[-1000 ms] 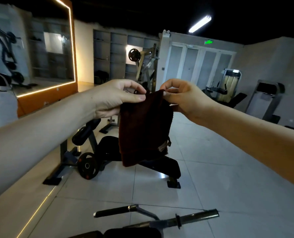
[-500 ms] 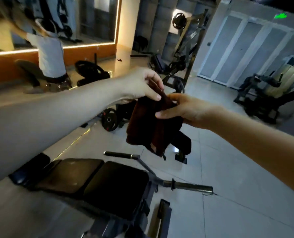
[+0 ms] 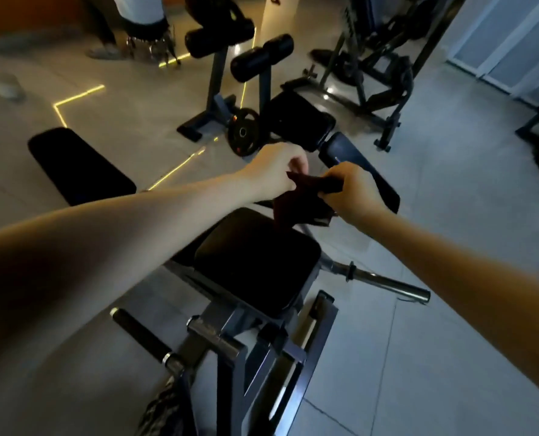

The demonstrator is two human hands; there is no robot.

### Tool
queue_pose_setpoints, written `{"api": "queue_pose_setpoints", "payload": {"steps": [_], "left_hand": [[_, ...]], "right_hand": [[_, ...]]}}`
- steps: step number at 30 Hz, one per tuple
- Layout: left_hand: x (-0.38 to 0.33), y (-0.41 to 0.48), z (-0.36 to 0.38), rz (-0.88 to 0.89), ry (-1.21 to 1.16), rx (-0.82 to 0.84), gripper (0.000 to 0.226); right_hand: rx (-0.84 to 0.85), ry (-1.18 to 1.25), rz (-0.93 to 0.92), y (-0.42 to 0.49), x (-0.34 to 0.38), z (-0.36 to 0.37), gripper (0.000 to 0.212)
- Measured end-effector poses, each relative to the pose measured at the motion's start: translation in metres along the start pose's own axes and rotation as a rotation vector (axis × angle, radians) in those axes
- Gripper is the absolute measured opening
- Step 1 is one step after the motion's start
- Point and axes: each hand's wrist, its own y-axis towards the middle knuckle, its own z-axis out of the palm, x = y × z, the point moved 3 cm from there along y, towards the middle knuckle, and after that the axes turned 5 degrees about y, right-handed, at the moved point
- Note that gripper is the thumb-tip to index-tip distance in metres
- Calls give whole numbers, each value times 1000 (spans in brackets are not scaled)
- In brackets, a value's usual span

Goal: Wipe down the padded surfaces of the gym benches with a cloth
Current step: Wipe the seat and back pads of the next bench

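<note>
Both hands (image 3: 317,187) around bunched cloth (image 3: 302,202)

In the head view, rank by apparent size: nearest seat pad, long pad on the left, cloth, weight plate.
Largest first:
seat pad
long pad, partly hidden
cloth, bunched up
weight plate
The plate sits farther off, so cloth versus plate in real size is unsure.

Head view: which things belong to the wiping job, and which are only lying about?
Job: cloth, held by left hand and right hand; seat pad; long pad; far pad.
Lying about: weight plate; steel bar; light strip.
</note>
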Motion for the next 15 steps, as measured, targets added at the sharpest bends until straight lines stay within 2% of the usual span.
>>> {"api": "queue_pose_setpoints", "payload": {"steps": [3,6,8,9,11,13,15], "left_hand": [[40,-22,49,-55,-17,45,23],[81,-54,97,-129,-45,250,25],[102,-72,117,-155,38,383,36],[112,-77,124,-167,105,423,48],[130,-81,128,-241,265,450,78],[144,-82,127,-354,394,495,109],[156,-80,131,-438,456,584,130]], "right_hand": [[80,-106,-119,-15,-30,56,5],[331,-224,-114,-43,-63,114,22],[520,-294,-69,-60,-79,136,29],[558,-284,-30,-64,-84,142,30],[495,-159,55,-64,-89,146,33],[330,-13,129,-60,-87,145,40],[268,-43,129,-57,-84,153,54]]}}
